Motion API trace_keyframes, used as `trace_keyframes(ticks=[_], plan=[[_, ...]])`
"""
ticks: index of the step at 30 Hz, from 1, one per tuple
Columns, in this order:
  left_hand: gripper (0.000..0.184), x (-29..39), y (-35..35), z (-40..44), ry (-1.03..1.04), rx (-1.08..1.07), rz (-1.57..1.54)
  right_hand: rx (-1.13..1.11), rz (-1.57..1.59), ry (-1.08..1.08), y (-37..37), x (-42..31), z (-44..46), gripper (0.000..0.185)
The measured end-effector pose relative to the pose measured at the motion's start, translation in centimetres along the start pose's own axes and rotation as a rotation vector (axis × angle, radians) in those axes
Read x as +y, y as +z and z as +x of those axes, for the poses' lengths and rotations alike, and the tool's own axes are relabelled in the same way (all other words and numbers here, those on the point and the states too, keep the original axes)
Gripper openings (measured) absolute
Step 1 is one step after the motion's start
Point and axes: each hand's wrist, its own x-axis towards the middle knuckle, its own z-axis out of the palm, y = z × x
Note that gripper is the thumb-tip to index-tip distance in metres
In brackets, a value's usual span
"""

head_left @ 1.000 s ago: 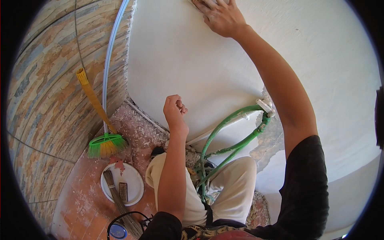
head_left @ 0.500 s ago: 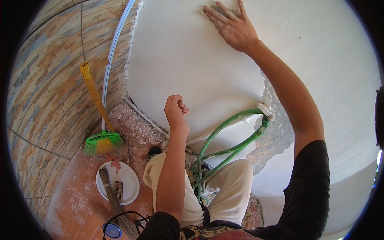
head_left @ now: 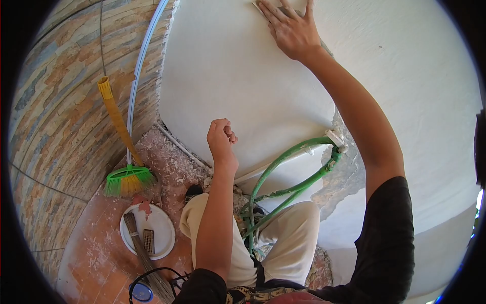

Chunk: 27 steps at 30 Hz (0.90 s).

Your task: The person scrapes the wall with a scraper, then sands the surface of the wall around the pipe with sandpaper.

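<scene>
My right hand [head_left: 295, 34] lies high on the white plastered wall [head_left: 217, 66], its fingers spread over a grey sheet of sandpaper [head_left: 288, 11] pressed flat to the surface. A pale edge of the sheet shows beyond the fingertips, and part of it is hidden under the hand. Lower down, my left hand [head_left: 221, 138] is curled into a loose fist in front of the wall, with nothing visible in it.
Green hoses [head_left: 298, 187] hang from a white wall fitting [head_left: 336, 139] before my knees. To the left, a yellow-handled broom [head_left: 130, 180] leans near the stone-clad wall [head_left: 66, 101]. A white lid [head_left: 164, 223] on the dusty floor holds a brush [head_left: 148, 242]; a stick bundle [head_left: 147, 263] lies across it.
My right hand and the sandpaper have shifted slightly up and to the left along the wall. My left hand has stayed nearly still.
</scene>
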Motion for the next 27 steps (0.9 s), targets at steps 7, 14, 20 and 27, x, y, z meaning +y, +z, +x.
trace_keyframes(ticks=[7, 14, 20, 27], plan=[[0.012, 0.7, -0.6, 0.3, 0.005, 0.019, -0.034, 0.044, -0.128, -0.029, 0.2, 1.1, -3.6, 0.054], [0.011, -0.4, 0.0, 0.1, -0.012, -0.010, -0.025, -0.006, -0.171, 0.005, -1.9, 0.1, -1.4, 0.056], [0.011, 0.4, -0.6, 0.4, -0.001, 0.047, -0.019, -0.074, 0.053, 0.008, -2.1, 0.3, -1.7, 0.057], [0.013, -0.1, 0.1, 0.0, -0.009, -0.003, -0.012, -0.128, -0.012, 0.032, -1.7, -0.9, -0.9, 0.057]])
